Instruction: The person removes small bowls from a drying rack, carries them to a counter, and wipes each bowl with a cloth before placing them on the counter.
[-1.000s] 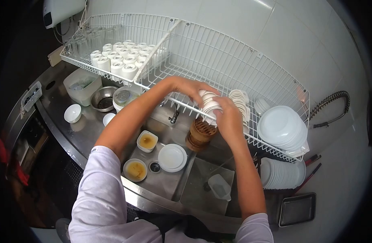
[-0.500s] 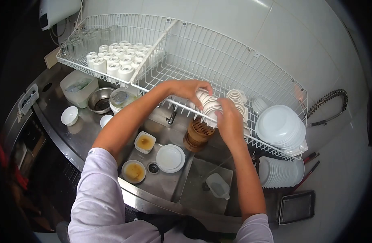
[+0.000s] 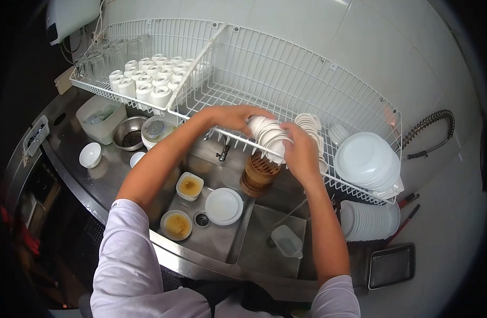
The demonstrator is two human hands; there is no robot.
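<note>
A row of small white dishes (image 3: 269,137) stands on edge, tightly nested, in the white wire rack (image 3: 254,91). My left hand (image 3: 234,117) curls round the row's left and back side, its fingertips partly hidden behind the dishes. On the other end, my right hand (image 3: 301,151) presses with thumb and fingers against the front dishes. A second row of small white dishes (image 3: 308,124) leans just beyond my right hand. Under the rack stands a stack of bamboo steamers (image 3: 260,174), slatted on top.
White cups (image 3: 142,79) and upturned glasses (image 3: 108,55) fill the rack's left part; large white bowls (image 3: 366,161) lie at its right. Below, the sink (image 3: 222,248) holds white plates (image 3: 222,206) and two bowls of brownish liquid (image 3: 176,225). Stacked white trays (image 3: 369,221) stand at right.
The dishes between my hands have shifted slightly, and the row looks more evenly fanned. My left hand has moved a little leftward along it. The whole view has tilted slightly.
</note>
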